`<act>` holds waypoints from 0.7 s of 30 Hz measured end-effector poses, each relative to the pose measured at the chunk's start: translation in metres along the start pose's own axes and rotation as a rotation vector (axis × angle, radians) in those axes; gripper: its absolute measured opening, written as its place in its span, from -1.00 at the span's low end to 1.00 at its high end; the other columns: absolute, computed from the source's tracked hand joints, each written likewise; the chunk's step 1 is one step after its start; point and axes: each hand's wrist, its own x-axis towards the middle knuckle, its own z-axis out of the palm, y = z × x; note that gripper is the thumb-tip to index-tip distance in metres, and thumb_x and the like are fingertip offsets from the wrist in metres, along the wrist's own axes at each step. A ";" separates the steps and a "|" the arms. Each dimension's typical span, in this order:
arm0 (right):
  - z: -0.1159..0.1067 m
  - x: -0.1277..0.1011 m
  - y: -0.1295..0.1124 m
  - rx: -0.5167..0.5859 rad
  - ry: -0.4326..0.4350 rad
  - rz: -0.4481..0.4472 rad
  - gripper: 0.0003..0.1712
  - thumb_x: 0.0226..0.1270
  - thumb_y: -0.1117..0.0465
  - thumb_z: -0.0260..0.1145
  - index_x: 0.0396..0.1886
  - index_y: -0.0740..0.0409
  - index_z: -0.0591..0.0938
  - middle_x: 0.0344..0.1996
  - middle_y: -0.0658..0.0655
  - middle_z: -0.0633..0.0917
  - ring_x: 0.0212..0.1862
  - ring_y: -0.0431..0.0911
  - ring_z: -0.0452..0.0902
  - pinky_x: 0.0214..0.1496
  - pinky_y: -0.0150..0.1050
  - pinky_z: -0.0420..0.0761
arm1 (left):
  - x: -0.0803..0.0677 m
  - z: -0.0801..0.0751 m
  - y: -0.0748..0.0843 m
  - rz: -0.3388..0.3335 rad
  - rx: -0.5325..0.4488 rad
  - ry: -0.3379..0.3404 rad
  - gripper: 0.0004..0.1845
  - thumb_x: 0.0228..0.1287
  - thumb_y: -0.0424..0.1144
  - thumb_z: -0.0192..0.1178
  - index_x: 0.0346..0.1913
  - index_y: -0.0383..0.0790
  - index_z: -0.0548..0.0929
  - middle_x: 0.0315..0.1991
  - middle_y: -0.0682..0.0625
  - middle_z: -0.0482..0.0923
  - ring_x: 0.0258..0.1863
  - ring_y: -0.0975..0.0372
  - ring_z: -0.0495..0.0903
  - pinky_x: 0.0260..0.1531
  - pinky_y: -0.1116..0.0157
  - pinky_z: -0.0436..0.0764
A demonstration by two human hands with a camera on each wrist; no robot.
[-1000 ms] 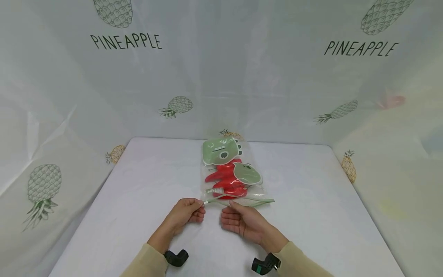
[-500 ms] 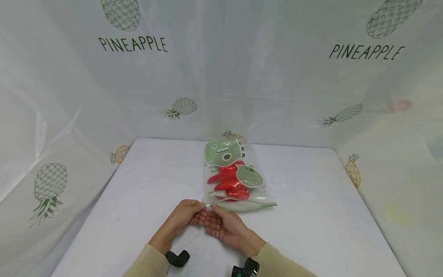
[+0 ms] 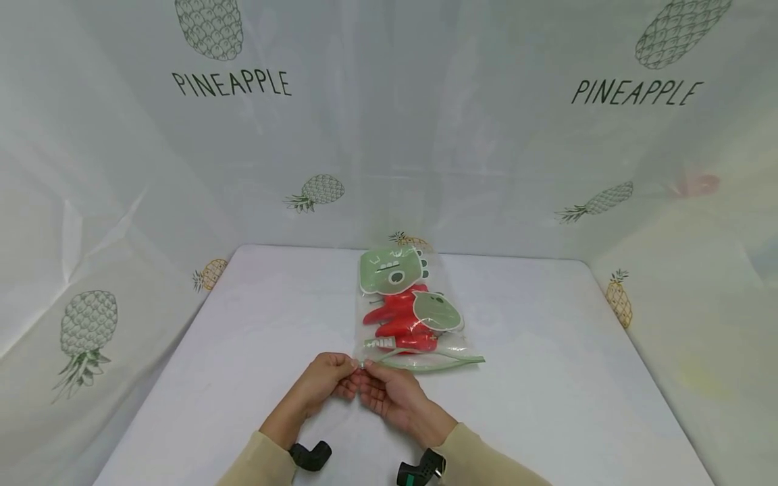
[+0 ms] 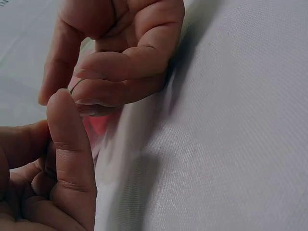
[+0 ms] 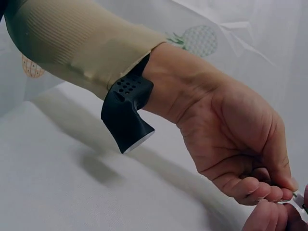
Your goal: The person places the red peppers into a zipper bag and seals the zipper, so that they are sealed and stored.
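Your left hand (image 3: 321, 386) and right hand (image 3: 389, 397) meet at the near left corner of the clear plastic zip bag with a pale green sealing strip (image 3: 419, 324), both pinching that corner, fingertips touching. The bag lies flat on the white cloth-covered surface (image 3: 547, 378), just beyond your hands, its long axis running away from you toward the pineapple-printed backdrop (image 3: 389, 135). The green strip (image 3: 437, 361) runs crosswise along the near edge, stretching rightward from your pinch, with its two sides bowed slightly apart. Both hands sit equally close to the corner. Inside the bag you can see red plastic pieces (image 3: 398, 320) and two green cartoon-face cards (image 3: 389, 270), one behind, one overlapping the red.
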 end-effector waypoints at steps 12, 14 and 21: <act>0.006 0.000 0.007 -0.002 0.099 -0.063 -0.80 0.54 0.18 0.34 -0.14 0.24 0.76 -0.38 0.01 0.81 -0.35 -0.26 0.71 -0.22 -0.38 0.73 | -0.001 0.000 -0.006 0.009 -0.023 0.054 -0.77 0.58 -0.36 0.09 -0.31 -0.35 0.60 -0.46 0.03 0.63 -0.51 0.34 0.61 -0.47 0.41 0.67; 0.006 0.001 0.008 0.003 0.115 -0.070 -0.83 0.54 0.19 0.35 -0.16 0.22 0.75 -0.40 0.00 0.79 -0.36 -0.26 0.70 -0.21 -0.36 0.74 | -0.001 -0.001 -0.008 0.007 -0.032 0.065 -0.78 0.59 -0.35 0.09 -0.30 -0.36 0.59 -0.46 0.03 0.62 -0.51 0.33 0.61 -0.46 0.41 0.67; 0.005 0.001 0.008 0.007 0.115 -0.074 -0.83 0.54 0.19 0.35 -0.17 0.22 0.75 -0.41 0.01 0.79 -0.36 -0.25 0.73 -0.20 -0.35 0.75 | -0.003 -0.003 -0.008 -0.018 -0.054 0.047 -0.75 0.62 -0.26 0.11 -0.20 -0.39 0.64 -0.42 0.03 0.66 -0.45 0.34 0.65 -0.40 0.41 0.71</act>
